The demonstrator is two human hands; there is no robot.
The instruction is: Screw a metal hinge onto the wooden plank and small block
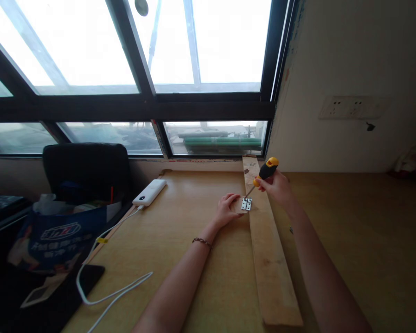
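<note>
My right hand (280, 188) is closed round a screwdriver (265, 171) with a black and yellow handle. Its shaft slants down to the left, and the tip meets the upper part of a silver metal hinge (246, 204). One side of the hinge lies on a long wooden plank (272, 263), the other on a small wooden block (238, 208) against the plank's left edge. With fingers curled round that block, my left hand (227, 210) grips it beside the hinge. Any screw under the tip is too small to make out.
A white power bank (150, 192) with a white cable (114, 296) lies on the wooden table (180, 231). A small metal piece (291, 230) is right of the plank. To the left stand a black chair (86, 164) and a blue bag (58, 236). Windows and a wall socket (355, 107) are behind.
</note>
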